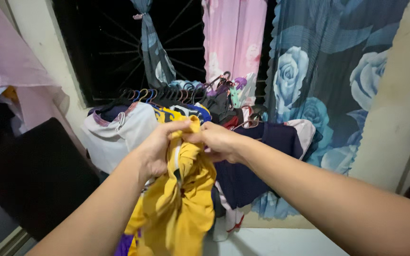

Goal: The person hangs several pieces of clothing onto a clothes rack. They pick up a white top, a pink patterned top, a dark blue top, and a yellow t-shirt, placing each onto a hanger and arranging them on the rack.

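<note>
A yellow garment hangs bunched in front of me, with white trim and a bit of purple at its lower edge. My left hand grips its top from the left. My right hand pinches the same top edge from the right, fingers closed on the cloth. Both hands meet just below a row of hanging clothes on dark and coloured hangers in front of a barred window.
A white shirt hangs left, a navy garment right. A pink curtain and a blue rose-print curtain cover the window side. A dark panel stands low left, pink cloth above it.
</note>
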